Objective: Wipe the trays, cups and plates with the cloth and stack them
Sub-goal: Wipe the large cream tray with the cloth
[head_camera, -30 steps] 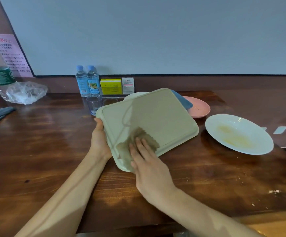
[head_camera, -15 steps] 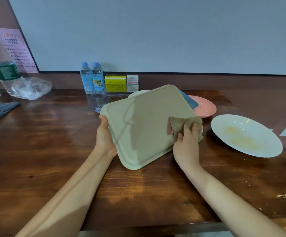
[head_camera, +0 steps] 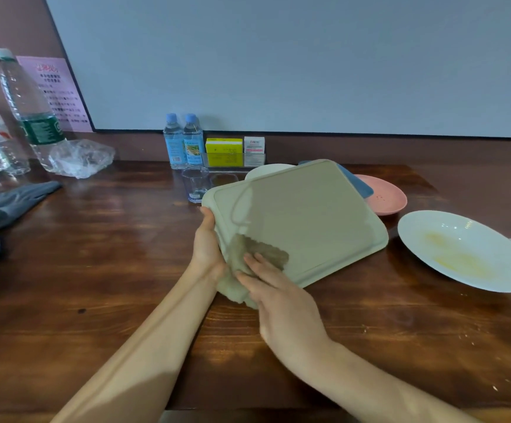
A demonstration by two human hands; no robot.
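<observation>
Wiping the tray (head_camera: 309, 215), near-left corner
I see left hand (head_camera: 207, 248) gripping its left edge; right hand (head_camera: 281, 300), fingers straight, presses cloth (head_camera: 260, 254) down just beside that grip

Tray (head_camera: 306, 218): pale green. Cloth (head_camera: 257, 254): brown-beige. Plates: pink (head_camera: 388, 198), right of centre; white (head_camera: 431, 230), yellow-smeared, right edge.

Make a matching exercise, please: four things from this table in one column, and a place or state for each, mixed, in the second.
1 beige tray
2 white plate
3 pink plate
4 clear cup

a stained yellow inside
b before the two small bottles
c partly behind the blue tray
d gripped by the left hand, under the cloth

Pairs: 1-d, 2-a, 3-c, 4-b
</observation>
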